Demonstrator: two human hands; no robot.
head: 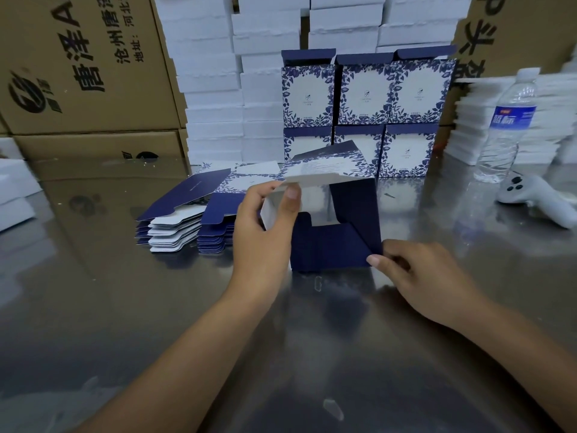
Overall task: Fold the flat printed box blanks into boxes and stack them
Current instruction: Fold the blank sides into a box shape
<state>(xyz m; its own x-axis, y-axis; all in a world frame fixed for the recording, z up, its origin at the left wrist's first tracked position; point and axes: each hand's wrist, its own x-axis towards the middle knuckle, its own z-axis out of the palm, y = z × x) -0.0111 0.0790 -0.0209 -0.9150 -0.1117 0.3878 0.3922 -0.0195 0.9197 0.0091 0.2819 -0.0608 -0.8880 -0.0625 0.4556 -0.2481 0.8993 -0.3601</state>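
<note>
Half-folded navy-blue printed cardboard box (340, 242) stands between both hands.
Left hand (265, 229) pinches its white top flap at box's 10 o'clock; right hand (421, 276) pinches navy flap corner at 4. Pile of flat blue-and-white blanks (187, 214) at 9, stacked finished boxes (365, 98) at 12.

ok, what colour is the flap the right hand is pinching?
Solid navy blue, no print; the right hand pinches the flap at its corner. Head view.

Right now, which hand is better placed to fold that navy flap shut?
Right. The right hand pinches a corner of the navy flap; the left hand holds the white flap.
</note>
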